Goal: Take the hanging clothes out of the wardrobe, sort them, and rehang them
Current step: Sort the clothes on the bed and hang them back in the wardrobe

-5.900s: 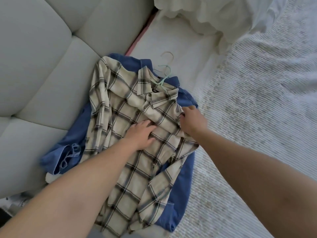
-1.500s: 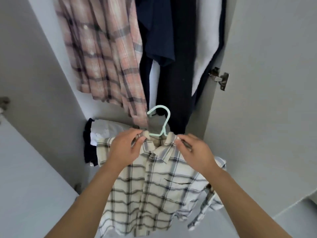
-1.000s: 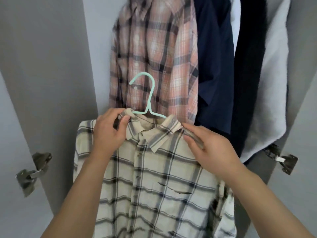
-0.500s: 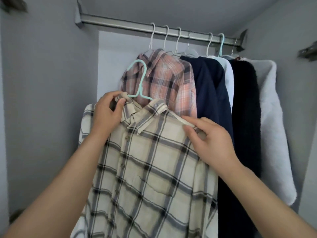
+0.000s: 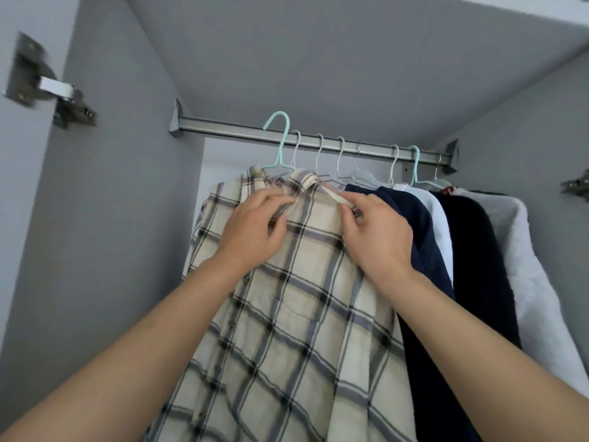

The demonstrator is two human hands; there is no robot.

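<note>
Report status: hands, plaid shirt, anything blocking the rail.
Left hand and right hand pinching cream plaid shirt at the shoulders. Mint hanger hook level with rail, seating unclear. Hung clothes close on the right.

Checked shirt leftmost on rail, hook seemingly over it.

Wardrobe rail, as I see it from the head camera: a grey metal bar running across the top of the wardrobe, fixed at each end in a bracket. Along it hang several hangers. The mint hanger at the left end carries the cream plaid shirt; its hook sits at the rail. To its right follow white hangers, then a second mint hanger, bearing a navy garment, a white garment, a black garment and a white fleece.
</note>
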